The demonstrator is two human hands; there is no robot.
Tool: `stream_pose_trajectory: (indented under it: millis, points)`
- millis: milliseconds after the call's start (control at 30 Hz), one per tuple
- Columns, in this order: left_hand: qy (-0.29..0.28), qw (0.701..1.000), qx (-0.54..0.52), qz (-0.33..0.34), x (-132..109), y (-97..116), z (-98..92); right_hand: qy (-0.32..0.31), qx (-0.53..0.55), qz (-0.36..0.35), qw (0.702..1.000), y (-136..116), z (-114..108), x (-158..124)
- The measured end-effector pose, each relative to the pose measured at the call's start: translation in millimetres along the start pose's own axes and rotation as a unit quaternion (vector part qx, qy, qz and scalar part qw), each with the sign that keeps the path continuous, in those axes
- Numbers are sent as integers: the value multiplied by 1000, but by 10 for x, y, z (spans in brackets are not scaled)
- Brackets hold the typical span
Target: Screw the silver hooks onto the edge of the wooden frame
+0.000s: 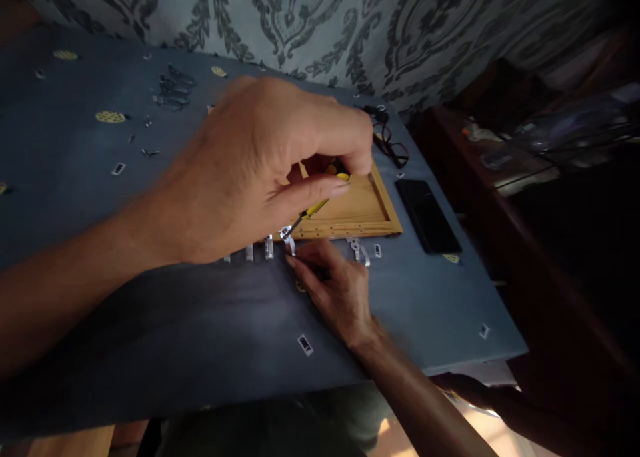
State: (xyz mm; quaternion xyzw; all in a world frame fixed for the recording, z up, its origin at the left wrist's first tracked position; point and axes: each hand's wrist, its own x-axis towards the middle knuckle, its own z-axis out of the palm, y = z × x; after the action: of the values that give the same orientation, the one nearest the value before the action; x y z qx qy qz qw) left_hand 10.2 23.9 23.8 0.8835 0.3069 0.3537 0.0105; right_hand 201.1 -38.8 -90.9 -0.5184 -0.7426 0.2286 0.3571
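Observation:
My left hand (280, 157) is closed on a small yellow-and-black screwdriver (316, 209). Part of the handle is hidden by the fingers, and the dark tip points down at a shiny metal clip (289, 235). That clip sits at the near edge of a wooden frame (345, 229), which has a row of small holes along this side. Below it, my right hand (340, 290) pinches the clip's lower end between thumb and fingers. Other metal clips (269, 247) line the same edge left of the pinched one. Another clip (356, 249) lies to the right.
A black phone (429, 217) lies right of the frame, with eyeglasses (393, 147) behind it. Several dark metal clips (173, 90) and small screws (149, 153) lie at the back left of the blue patterned cloth (225, 337). A patterned curtain hangs behind.

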Motion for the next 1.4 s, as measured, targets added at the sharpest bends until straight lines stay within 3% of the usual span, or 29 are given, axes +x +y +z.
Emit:
stream_pose_trajectory:
  millis: [600,1067,1400]
  points:
    - [0,1000,-5,12,-5,10,-33,-6,19,7,1000,-6,4,4]
    - [-31,999,-14,10,-8,5,-74,-11,22,8,1000,-2,2,-7]
    - [-2,1000,-12,-29,-9,77,-2,-9,20,9,1000,10,18,0]
